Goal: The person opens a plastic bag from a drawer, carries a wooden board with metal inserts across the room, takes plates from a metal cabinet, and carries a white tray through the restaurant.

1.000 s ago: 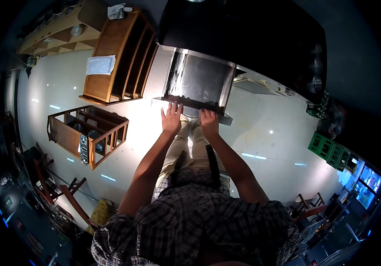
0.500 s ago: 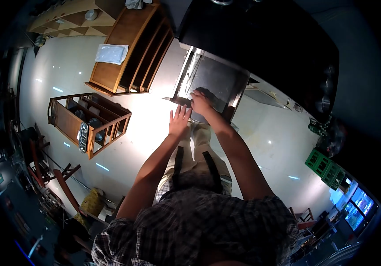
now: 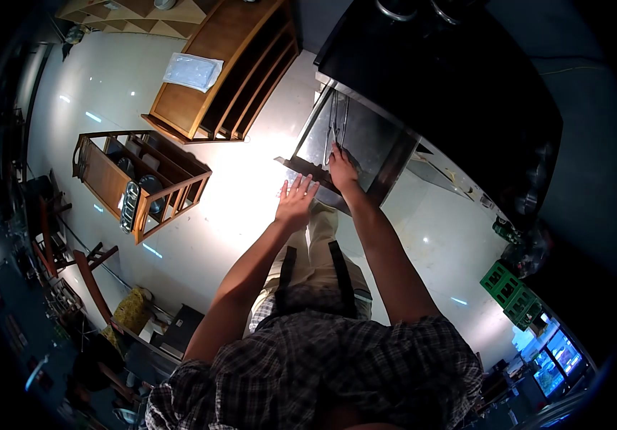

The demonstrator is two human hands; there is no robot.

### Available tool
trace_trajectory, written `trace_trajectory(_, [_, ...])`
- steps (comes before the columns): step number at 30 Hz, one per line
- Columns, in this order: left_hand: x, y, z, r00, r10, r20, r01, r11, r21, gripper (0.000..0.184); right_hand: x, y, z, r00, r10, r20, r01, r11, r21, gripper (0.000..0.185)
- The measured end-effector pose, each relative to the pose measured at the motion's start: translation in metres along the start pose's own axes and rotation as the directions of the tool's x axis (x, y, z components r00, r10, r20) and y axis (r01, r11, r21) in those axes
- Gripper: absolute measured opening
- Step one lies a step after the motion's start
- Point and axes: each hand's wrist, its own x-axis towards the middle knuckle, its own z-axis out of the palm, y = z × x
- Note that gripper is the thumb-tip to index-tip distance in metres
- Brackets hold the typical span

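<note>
An open metal drawer (image 3: 388, 172) juts out from the dark counter in front of me. My left hand (image 3: 296, 204) rests with its fingers stretched out on the drawer's front edge. Over the drawer, my right hand (image 3: 343, 172) has its fingers closed at the near end of a long, thin metal utensil that looks like tongs (image 3: 335, 118). The utensil's far end points toward the back of the drawer. A dark shadow of the right hand falls on the drawer's bottom.
The dark counter (image 3: 452, 79) spans the upper right. To the left stand a wooden cabinet (image 3: 179, 111) with a plastic-wrapped packet (image 3: 193, 72) on top and a wooden trolley (image 3: 104, 175) holding dishes. Green crates (image 3: 510, 294) are at the right. A wooden chair (image 3: 92, 276) is at lower left.
My right hand has shifted right and the tongs-like utensil lies further from the drawer's left side. My left hand stays at the front edge. The view has tilted and shifted slightly.
</note>
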Motion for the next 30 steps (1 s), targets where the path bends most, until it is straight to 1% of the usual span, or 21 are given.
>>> trace_trajectory(1, [0.0,-0.001,0.001,1.0,0.001,-0.001,-0.001,1.0,-0.001,0.072,-0.002,0.002,0.002,0.987,-0.016,-0.162,0.033,0.994,0.106,0.034])
trace_trajectory(5, [0.0,-0.001,-0.001,1.0,0.029,0.01,-0.03,0.998,0.064,0.069,-0.006,0.002,-0.01,0.97,-0.098,-0.224,0.108,0.994,0.034,0.03])
trace_trajectory(7, [0.003,-0.003,-0.002,0.998,0.033,0.058,-0.039,0.994,0.106,0.066,-0.008,-0.01,-0.037,0.978,0.049,0.204,-0.06,0.997,0.046,0.026])
trace_trajectory(8, [0.007,-0.005,0.0,0.998,0.042,0.047,-0.047,0.991,0.126,0.068,-0.008,-0.017,-0.055,0.978,0.063,0.199,-0.073,0.996,0.043,0.026])
trace_trajectory(9, [0.011,-0.006,0.002,0.998,0.052,0.037,-0.056,0.988,0.142,0.07,-0.013,-0.025,-0.073,0.981,0.164,0.102,-0.181,0.966,0.184,0.023])
trace_trajectory(10, [0.017,0.003,-0.015,0.992,0.022,0.128,-0.037,0.992,0.118,0.073,-0.021,-0.029,-0.084,0.961,0.276,0.017,-0.266,0.907,0.327,0.02])
trace_trajectory(11, [0.027,0.0,-0.009,0.987,0.014,0.162,-0.034,0.991,0.126,0.075,-0.03,-0.028,-0.087,0.957,0.289,0.009,-0.276,0.906,0.321,0.02])
trace_trajectory(12, [0.038,-0.001,-0.005,0.994,0.039,0.103,-0.054,0.988,0.144,0.076,-0.04,-0.026,-0.088,0.937,0.22,-0.272,-0.133,0.943,0.305,0.02])
trace_trajectory(13, [0.05,-0.001,-0.004,0.997,0.066,0.043,-0.072,0.984,0.163,0.076,-0.049,-0.026,-0.091,0.838,0.13,-0.53,0.004,0.97,0.245,0.019])
trace_trajectory(15, [0.076,0.012,-0.021,0.997,0.065,0.045,-0.069,0.991,0.116,0.077,-0.066,-0.035,-0.097,0.82,0.151,-0.552,0.025,0.954,0.298,0.015])
trace_trajectory(16, [0.092,0.009,-0.021,0.996,0.082,0.025,-0.084,0.994,0.069,0.074,-0.073,-0.036,-0.081,0.769,0.552,-0.323,-0.019,0.525,0.851,0.012])
trace_trajectory(17, [0.105,0.008,-0.025,0.994,0.111,-0.013,-0.11,0.992,0.055,0.069,-0.077,-0.023,-0.056,0.705,0.702,0.095,-0.172,0.038,0.984,0.009])
trace_trajectory(18, [0.118,0.004,-0.029,0.985,0.163,-0.054,-0.159,0.985,0.058,0.065,-0.082,-0.009,-0.031,0.5,0.711,0.495,-0.179,-0.474,0.862,0.009])
trace_trajectory(19, [0.125,0.001,-0.032,0.973,0.211,-0.093,-0.206,0.977,0.062,0.062,-0.075,-0.009,-0.043,0.5,0.716,0.487,-0.168,-0.472,0.866,0.009])
trace_trajectory(20, [0.125,0.005,-0.039,0.961,0.226,-0.157,-0.211,0.972,0.103,0.059,-0.062,-0.008,-0.064,0.675,0.619,0.402,0.083,-0.605,0.792,0.006])
trace_trajectory(22, [0.119,0.005,-0.044,0.945,0.243,-0.218,-0.224,0.968,0.109,0.059,-0.034,0.004,-0.08,0.81,0.534,0.244,0.29,-0.725,0.625,0.006])
trace_trajectory(24, [0.104,0.004,-0.043,0.951,0.207,-0.231,-0.193,0.978,0.081,0.059,-0.005,0.024,-0.076,0.754,0.642,0.138,0.175,-0.4,0.9,0.009])
trace_trajectory(26, [0.088,0.002,-0.041,0.958,0.154,-0.243,-0.156,0.988,0.01,0.059,0.007,0.041,-0.07,0.72,0.69,0.069,0.1,-0.202,0.974,0.012])
trace_trajectory(27, [0.082,-0.002,-0.033,0.957,0.125,-0.263,-0.132,0.991,-0.008,0.058,0.012,0.051,-0.068,0.785,0.614,0.079,0.243,-0.423,0.873,0.012])
trace_trajectory(29, [0.072,-0.011,-0.021,0.975,0.057,-0.214,-0.069,0.996,-0.048,0.059,0.023,0.058,-0.083,0.845,0.532,0.055,0.346,-0.622,0.703,0.013])
trace_trajectory(30, [0.067,-0.013,-0.017,0.976,0.042,-0.216,-0.056,0.997,-0.059,0.058,0.028,0.059,-0.093,0.821,0.568,0.052,0.334,-0.552,0.764,0.016])
